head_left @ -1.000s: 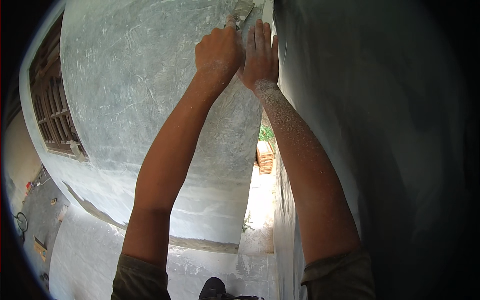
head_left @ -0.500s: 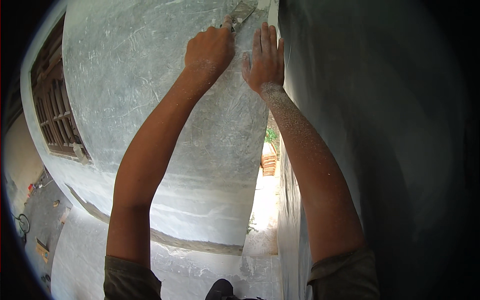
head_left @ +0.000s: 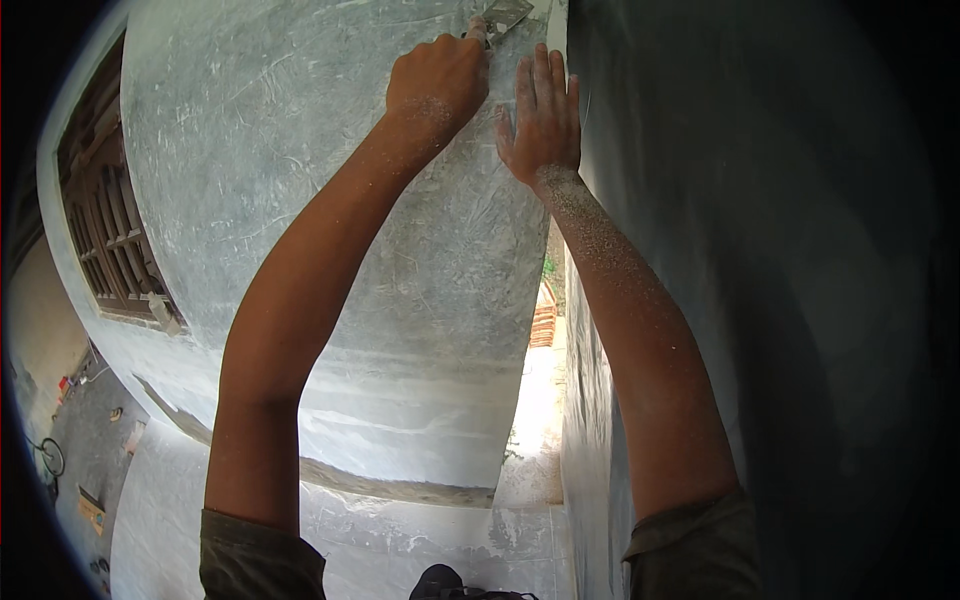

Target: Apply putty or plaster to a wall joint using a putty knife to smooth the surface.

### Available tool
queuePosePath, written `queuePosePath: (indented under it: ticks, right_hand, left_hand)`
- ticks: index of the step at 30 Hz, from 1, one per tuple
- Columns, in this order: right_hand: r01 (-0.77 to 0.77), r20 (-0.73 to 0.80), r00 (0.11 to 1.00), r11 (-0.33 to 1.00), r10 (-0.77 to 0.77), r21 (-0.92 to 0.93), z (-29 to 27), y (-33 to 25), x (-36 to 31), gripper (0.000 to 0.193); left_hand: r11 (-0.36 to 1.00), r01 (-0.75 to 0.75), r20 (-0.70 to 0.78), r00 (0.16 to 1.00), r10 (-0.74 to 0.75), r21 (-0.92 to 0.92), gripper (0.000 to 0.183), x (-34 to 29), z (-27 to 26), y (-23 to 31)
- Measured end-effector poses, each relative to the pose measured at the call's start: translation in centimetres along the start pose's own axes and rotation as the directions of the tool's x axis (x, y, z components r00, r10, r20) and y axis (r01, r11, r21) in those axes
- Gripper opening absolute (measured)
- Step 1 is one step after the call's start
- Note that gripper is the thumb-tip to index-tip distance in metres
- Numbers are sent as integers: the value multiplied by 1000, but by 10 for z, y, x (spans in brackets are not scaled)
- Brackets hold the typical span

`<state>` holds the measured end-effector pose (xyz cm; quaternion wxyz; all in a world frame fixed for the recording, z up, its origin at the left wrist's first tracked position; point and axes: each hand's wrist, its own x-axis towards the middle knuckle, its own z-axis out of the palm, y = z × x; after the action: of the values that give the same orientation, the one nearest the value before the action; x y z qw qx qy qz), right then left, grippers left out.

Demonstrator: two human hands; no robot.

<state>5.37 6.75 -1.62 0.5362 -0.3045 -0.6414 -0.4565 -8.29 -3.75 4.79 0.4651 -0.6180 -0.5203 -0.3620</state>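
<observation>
High on a grey plastered wall (head_left: 330,130), my left hand (head_left: 440,80) grips a putty knife (head_left: 508,12), its fist closed and one finger stretched along the tool. The knife's flat metal blade lies at the wall near its upper right corner; its handle is mostly hidden by my fingers. Just right of it, my right hand (head_left: 542,115) rests flat with fingers stretched upward by the wall's edge, holding nothing. Pale dust coats that hand and its wrist.
A second, shadowed wall (head_left: 800,250) stands close on the right. Between the walls, a narrow bright gap shows stacked reddish tiles or bricks (head_left: 543,318). At left is a wooden shuttered window (head_left: 112,225). My dark shoe (head_left: 437,582) is on the pale floor (head_left: 380,550).
The view has shifted slightly, with both hands and the putty knife now a little farther right in the picture. The left hand keeps its hold; the right stays flat.
</observation>
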Motion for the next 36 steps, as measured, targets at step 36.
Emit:
queuePosePath:
  ticks: [36]
  right_hand:
    - [-124, -47, 992, 990, 121, -73, 3, -14, -1, 84]
  left_hand:
    - [978, -188, -10, 982, 188, -89, 54, 3, 9, -34]
